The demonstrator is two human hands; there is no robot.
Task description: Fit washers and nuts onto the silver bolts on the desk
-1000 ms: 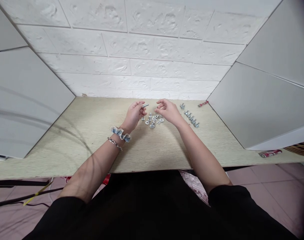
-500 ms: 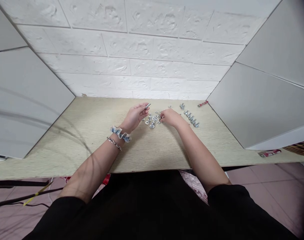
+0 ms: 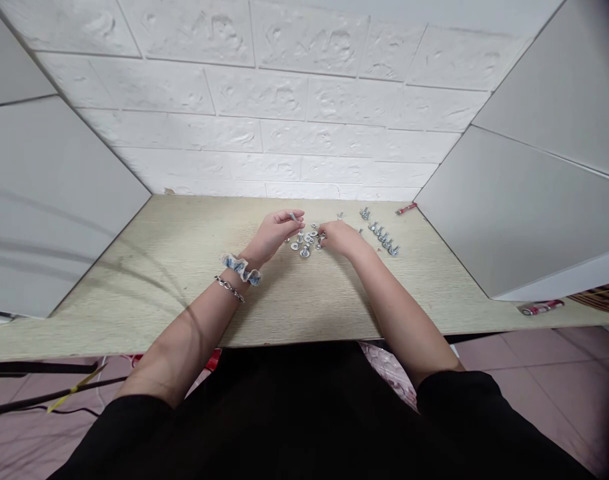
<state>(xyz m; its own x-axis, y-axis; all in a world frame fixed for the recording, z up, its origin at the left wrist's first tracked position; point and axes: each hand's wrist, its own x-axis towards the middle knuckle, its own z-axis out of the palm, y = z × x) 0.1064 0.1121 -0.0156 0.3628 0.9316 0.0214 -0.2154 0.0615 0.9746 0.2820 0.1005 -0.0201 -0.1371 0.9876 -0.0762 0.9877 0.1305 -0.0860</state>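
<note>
My left hand (image 3: pixel 278 230) is closed, pinching a metal bolt (image 3: pixel 293 217) between thumb and fingertips, just above the tabletop. Below and to the right of it lies a loose group of washers (image 3: pixel 309 238) and bolts. One bolt with a washer (image 3: pixel 305 251) stands upright at the near side of this group. My right hand (image 3: pixel 335 238) reaches to the right edge of the group, its fingers bent together near a small washer (image 3: pixel 319 247). What lies between those fingertips is too small and partly hidden to make out.
Several bolts with washers (image 3: pixel 383 236) stand in a slanted row at the right, with more bolts (image 3: pixel 365 213) behind them. A red tube-like item (image 3: pixel 406 209) lies by the right panel (image 3: pixel 534 200), another red item (image 3: pixel 542 307) near the front edge. A white brick wall (image 3: pixel 304 133) closes the back.
The bolt in my left hand has turned from pointing right to tilting up and left. My right hand has shifted slightly left at the washers.
</note>
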